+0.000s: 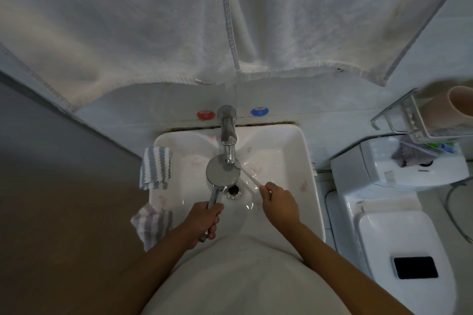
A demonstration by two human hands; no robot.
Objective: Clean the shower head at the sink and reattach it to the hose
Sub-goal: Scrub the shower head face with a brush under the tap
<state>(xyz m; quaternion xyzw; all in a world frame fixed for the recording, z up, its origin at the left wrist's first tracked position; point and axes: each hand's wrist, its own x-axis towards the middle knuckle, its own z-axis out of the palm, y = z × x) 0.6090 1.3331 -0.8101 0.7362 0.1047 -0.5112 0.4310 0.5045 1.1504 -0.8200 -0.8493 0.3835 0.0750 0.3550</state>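
A chrome shower head [223, 172] is held over the white sink [304, 161], its round face turned up right under the faucet [227, 135]. My left hand [204, 221] grips its handle near the sink's front edge. My right hand [279, 203] pinches a thin white toothbrush [252, 180], whose far end reaches the right edge of the shower head's face. Water glistens in the basin around the drain [233, 190]. No hose end is in view at the sink.
Two striped cloths [155, 167] [151, 222] hang over the sink's left rim. A large white towel [230, 20] hangs above. Red [205, 114] and blue [259, 111] knobs flank the faucet. At right are a toilet [384, 225] and a wire shelf with a cup [458, 107].
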